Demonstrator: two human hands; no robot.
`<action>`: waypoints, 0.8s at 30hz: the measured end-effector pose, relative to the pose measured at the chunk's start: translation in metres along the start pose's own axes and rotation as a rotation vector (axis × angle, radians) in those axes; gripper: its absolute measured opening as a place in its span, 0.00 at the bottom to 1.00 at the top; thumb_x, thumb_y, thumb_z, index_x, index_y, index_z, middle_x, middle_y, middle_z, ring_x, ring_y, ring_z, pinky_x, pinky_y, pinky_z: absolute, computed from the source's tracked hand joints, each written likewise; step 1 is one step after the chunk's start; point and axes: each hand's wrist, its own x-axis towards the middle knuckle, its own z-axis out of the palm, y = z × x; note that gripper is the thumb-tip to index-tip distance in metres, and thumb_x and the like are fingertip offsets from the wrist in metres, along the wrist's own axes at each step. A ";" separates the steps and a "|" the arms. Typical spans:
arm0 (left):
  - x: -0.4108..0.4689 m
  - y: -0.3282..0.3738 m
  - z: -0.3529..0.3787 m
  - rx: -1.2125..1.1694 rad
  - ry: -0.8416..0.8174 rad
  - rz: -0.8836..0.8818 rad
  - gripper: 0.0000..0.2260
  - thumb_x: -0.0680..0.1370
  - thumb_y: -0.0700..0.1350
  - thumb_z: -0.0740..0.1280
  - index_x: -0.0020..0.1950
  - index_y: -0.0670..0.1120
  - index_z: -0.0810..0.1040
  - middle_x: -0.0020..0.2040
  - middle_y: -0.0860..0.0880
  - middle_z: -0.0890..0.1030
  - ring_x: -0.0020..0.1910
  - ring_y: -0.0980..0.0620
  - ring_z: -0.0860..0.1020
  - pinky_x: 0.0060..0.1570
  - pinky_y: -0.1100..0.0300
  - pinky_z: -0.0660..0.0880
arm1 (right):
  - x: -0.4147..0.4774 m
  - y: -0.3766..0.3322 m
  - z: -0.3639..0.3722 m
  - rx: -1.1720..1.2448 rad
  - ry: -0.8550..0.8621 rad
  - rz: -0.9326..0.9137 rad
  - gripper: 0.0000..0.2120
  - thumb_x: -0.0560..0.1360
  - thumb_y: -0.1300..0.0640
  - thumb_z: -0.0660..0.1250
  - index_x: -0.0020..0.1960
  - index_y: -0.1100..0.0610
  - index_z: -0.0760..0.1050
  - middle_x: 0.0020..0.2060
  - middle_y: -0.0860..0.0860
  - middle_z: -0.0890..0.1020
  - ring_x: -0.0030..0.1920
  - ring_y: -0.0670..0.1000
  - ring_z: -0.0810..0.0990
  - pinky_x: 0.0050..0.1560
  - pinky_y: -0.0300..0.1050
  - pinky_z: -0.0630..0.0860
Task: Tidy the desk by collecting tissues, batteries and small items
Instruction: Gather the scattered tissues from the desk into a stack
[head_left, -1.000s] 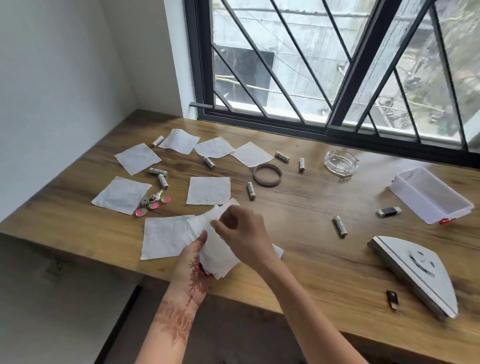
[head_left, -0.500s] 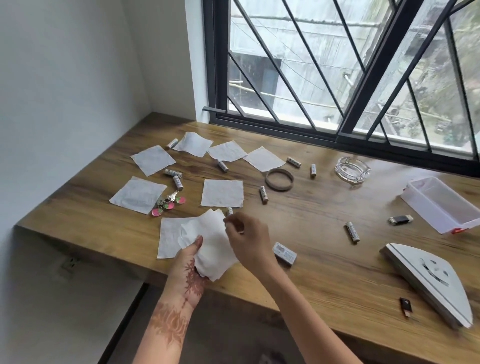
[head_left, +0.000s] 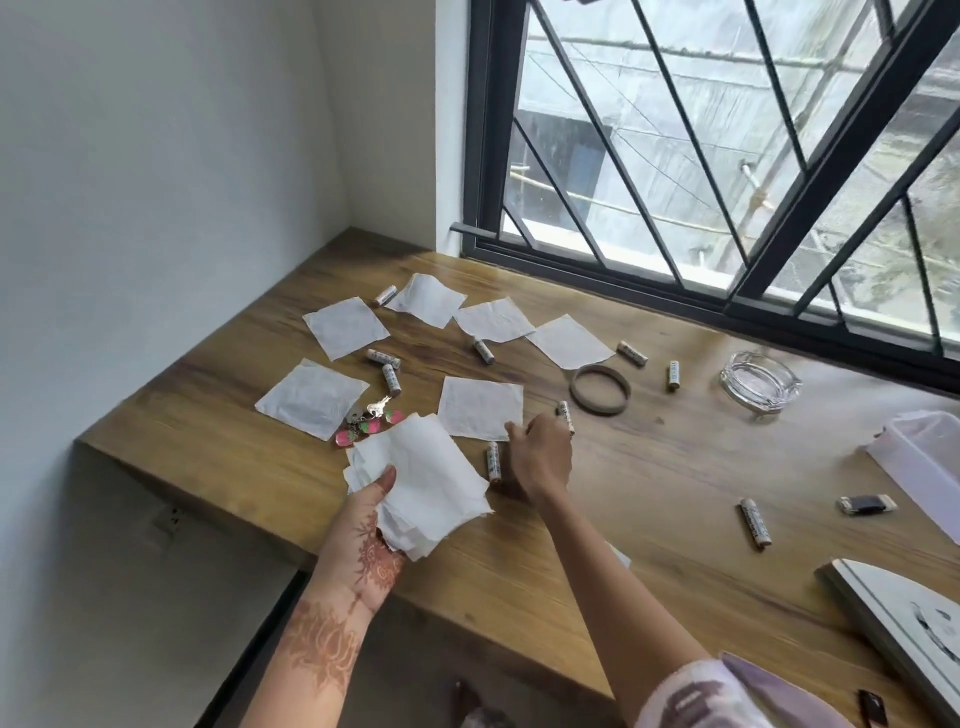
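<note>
Glass ashtray (head_left: 759, 383) stands near plastic box (head_left: 922, 462), contents unclear.

Probably a home room: a wooden desk (head_left: 649, 493) built into a white-walled corner (head_left: 347, 221) at eleven o'clock, a barred window (head_left: 727, 156) at one o'clock, keys (head_left: 375, 410) and an ashtray (head_left: 759, 382) lying about.

White tissues (head_left: 480, 407), batteries (head_left: 493, 462) scattered

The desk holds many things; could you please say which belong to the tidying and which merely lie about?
Job: tissue stack, held by left hand; loose tissue near right hand; batteries; keys.
Lying about: glass ashtray; white board.
</note>
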 end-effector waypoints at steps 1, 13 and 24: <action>0.003 0.003 0.000 0.001 0.004 -0.006 0.09 0.76 0.45 0.65 0.54 0.44 0.76 0.51 0.43 0.80 0.48 0.44 0.79 0.33 0.56 0.81 | 0.001 0.000 0.003 -0.024 0.024 -0.004 0.12 0.77 0.54 0.63 0.45 0.64 0.73 0.53 0.59 0.75 0.49 0.59 0.76 0.41 0.43 0.65; 0.038 0.035 0.013 -0.020 -0.003 0.046 0.07 0.77 0.44 0.63 0.53 0.46 0.77 0.43 0.46 0.85 0.47 0.46 0.80 0.36 0.55 0.79 | 0.013 -0.009 -0.014 0.455 0.028 0.070 0.05 0.70 0.61 0.67 0.37 0.60 0.75 0.31 0.49 0.76 0.34 0.46 0.74 0.29 0.28 0.67; 0.058 0.039 0.022 -0.071 -0.123 0.082 0.10 0.79 0.44 0.59 0.56 0.46 0.78 0.47 0.46 0.85 0.49 0.47 0.81 0.47 0.53 0.78 | 0.010 -0.077 -0.055 0.059 -0.106 -0.710 0.11 0.64 0.67 0.66 0.33 0.57 0.65 0.29 0.50 0.73 0.31 0.52 0.70 0.32 0.43 0.66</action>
